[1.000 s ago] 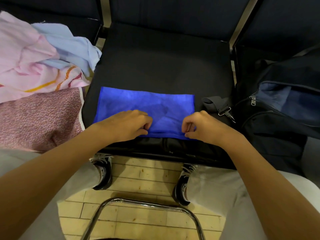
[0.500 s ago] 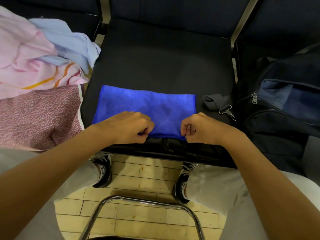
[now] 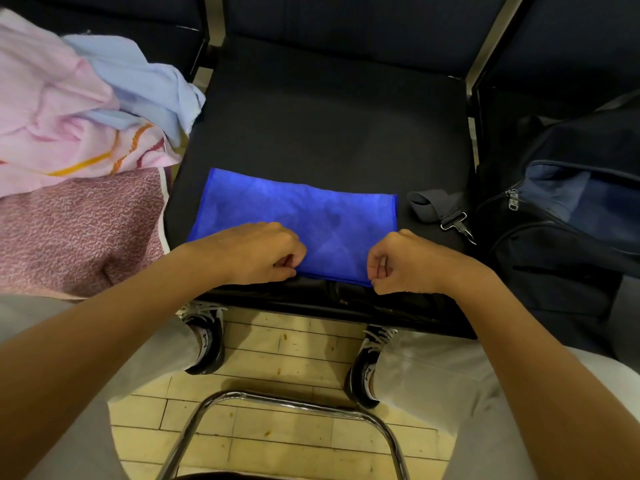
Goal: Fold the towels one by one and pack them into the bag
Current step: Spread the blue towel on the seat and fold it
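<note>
Fingers (image 3: 282, 263) of the left hand (image 3: 249, 252) are curled tight and pinch the near edge of the bright blue folded microfibre towel (image 3: 298, 216), toward its left part; fingers (image 3: 379, 268) of the right hand (image 3: 408, 265) are likewise curled and pinch the same near edge at its right corner. Both hands rest on the front of the seat, knuckles facing each other with a stretch of blue cloth between them. That towel lies flat as a long rectangle on the black padded bench (image 3: 329, 126), close to its front edge. On the next seat to the left sits a loose heap of other cloths: a pale pink towel with orange and red stripes (image 3: 59, 116), a light blue towel (image 3: 145, 88) partly over it, and a dusty pink speckled towel (image 3: 76, 230) nearest the person. On the right stands the dark navy zipped fabric bag (image 3: 568, 216), its top zip drawn apart so the opening shows; whether anything lies inside cannot be told. A grey webbing strap with a metal clip (image 3: 440, 209) lies on the bench between towel and bag, just beside the towel's right edge. Below, two black and white sneakers stand on pale wooden flooring (image 3: 284, 348), and a curved chrome tube frame (image 3: 277, 403) crosses the bottom.
</note>
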`<state>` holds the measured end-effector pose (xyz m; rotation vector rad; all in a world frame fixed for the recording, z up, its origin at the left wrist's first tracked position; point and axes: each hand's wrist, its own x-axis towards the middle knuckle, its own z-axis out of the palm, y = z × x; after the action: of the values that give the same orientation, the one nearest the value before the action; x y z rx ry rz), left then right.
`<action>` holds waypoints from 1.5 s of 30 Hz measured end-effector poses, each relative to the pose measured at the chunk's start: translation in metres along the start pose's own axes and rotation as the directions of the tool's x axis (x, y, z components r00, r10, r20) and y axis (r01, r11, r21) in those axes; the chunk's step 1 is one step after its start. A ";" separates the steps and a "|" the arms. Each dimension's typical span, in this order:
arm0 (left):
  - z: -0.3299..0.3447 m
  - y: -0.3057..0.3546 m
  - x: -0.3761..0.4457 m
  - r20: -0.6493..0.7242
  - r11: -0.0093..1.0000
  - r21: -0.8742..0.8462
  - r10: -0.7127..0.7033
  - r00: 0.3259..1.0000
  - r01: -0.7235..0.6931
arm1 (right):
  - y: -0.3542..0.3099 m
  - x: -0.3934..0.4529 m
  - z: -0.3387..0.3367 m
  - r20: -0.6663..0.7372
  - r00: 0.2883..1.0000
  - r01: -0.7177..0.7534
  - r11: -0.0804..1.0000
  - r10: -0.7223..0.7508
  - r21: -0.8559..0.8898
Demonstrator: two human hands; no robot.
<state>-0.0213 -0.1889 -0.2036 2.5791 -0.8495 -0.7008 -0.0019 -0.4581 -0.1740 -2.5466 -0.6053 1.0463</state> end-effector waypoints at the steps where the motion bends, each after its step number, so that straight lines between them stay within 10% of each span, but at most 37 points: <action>1: 0.001 0.001 0.000 -0.001 1.000 0.019 0.000 1.000 0.000 | 0.001 0.000 0.000 0.007 1.000 -0.003 1.000 0.003 -0.001; 25: -0.031 -0.043 -0.034 0.257 0.946 -0.001 -0.312 0.914 0.323 | 0.009 0.002 0.000 0.082 0.996 -0.026 0.999 0.024 0.027; 45: -0.026 -0.035 -0.040 0.213 0.953 0.192 -0.272 0.939 0.233 | 0.008 -0.007 -0.005 0.045 0.998 -0.045 0.997 0.042 0.057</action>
<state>-0.0190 -0.1331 -0.1837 2.8250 -0.6707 -1.0740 -0.0005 -0.4693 -0.1695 -2.5031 -0.5257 1.1208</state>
